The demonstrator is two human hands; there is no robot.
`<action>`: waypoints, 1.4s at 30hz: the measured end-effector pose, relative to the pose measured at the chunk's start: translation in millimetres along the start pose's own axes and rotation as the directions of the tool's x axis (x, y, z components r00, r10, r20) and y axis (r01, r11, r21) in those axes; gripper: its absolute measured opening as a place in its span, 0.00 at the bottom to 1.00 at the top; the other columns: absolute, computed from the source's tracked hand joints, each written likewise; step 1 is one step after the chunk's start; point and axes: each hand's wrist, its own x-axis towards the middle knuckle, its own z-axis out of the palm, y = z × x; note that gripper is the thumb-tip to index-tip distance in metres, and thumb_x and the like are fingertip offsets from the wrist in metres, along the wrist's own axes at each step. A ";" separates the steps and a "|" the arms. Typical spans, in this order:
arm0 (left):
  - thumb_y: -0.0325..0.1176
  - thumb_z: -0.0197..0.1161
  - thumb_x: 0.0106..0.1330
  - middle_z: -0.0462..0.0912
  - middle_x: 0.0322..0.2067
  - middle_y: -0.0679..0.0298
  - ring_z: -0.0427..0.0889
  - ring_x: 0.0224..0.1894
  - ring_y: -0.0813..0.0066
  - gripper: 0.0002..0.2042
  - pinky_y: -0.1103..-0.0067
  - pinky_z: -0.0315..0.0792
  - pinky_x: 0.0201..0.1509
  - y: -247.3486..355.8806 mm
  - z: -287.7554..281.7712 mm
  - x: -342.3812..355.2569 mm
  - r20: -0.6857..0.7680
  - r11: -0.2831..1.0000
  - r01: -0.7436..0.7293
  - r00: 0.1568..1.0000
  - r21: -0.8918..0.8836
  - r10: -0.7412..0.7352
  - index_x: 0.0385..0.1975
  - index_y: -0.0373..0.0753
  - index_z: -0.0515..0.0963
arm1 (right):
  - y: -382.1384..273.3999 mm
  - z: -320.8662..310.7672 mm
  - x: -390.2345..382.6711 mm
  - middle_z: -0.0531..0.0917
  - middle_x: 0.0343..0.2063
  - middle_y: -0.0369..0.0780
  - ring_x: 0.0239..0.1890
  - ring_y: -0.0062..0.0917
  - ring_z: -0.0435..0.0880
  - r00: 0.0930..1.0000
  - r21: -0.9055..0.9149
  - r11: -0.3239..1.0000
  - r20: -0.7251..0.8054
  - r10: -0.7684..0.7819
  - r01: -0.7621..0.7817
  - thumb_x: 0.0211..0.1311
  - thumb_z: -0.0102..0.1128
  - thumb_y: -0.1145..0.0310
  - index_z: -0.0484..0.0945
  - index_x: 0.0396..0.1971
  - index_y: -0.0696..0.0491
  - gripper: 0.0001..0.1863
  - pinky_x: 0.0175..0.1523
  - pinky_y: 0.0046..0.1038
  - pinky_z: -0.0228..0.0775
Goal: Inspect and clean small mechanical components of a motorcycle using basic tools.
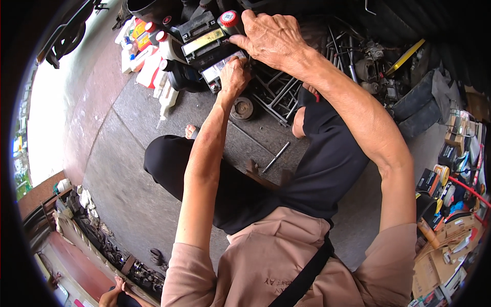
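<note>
My left hand (235,77) is closed, its fingers bent down at the end of a box-shaped battery with a pale top (210,75); what they grip is hidden beneath them. Farther up and to the right, my right hand (273,40) is curled with the thumb stretched left, and anything inside it is out of sight. Just left of that hand stands a bottle with a red cap (228,19). Behind the pale battery sits a black battery with a yellow label (204,42). A black bottle (183,77) lies beside the batteries. Near my left wrist rests a round metal part (242,108).
White and red bottles (149,66) crowd the left. Long metal wrenches (281,97) and greasy engine parts (368,69) fill the right. A metal bar (276,156) lies on the floor between my legs. Boxes and packages (434,181) are piled at far right.
</note>
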 end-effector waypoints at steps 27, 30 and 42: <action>0.29 0.62 0.52 0.82 0.29 0.51 0.83 0.33 0.50 0.04 0.62 0.75 0.36 -2.2 8.6 13.8 -0.027 0.992 -0.070 0.997 0.105 0.073 0.25 0.39 0.83 | -18.4 -54.4 -37.7 0.83 0.24 0.42 0.29 0.40 0.84 0.950 0.045 0.994 -0.295 0.106 -0.097 0.57 0.57 0.67 0.75 0.34 0.54 0.08 0.35 0.40 0.75; 0.29 0.59 0.55 0.82 0.30 0.49 0.84 0.34 0.52 0.06 0.60 0.77 0.36 1.2 10.5 14.2 0.062 0.956 -0.064 0.997 0.285 0.049 0.27 0.38 0.83 | -25.7 -58.5 -52.6 0.82 0.21 0.42 0.25 0.39 0.83 0.945 0.028 0.990 -0.297 0.140 -0.138 0.55 0.59 0.69 0.74 0.30 0.56 0.07 0.32 0.39 0.74; 0.34 0.58 0.60 0.80 0.38 0.46 0.83 0.37 0.48 0.11 0.60 0.76 0.39 1.5 18.2 18.5 0.208 0.893 -0.038 0.976 0.449 -0.063 0.38 0.34 0.78 | 6.4 -37.4 -41.7 0.84 0.26 0.47 0.32 0.39 0.85 0.969 0.002 0.999 0.242 0.042 -0.044 0.42 0.60 0.75 0.80 0.21 0.57 0.04 0.36 0.39 0.74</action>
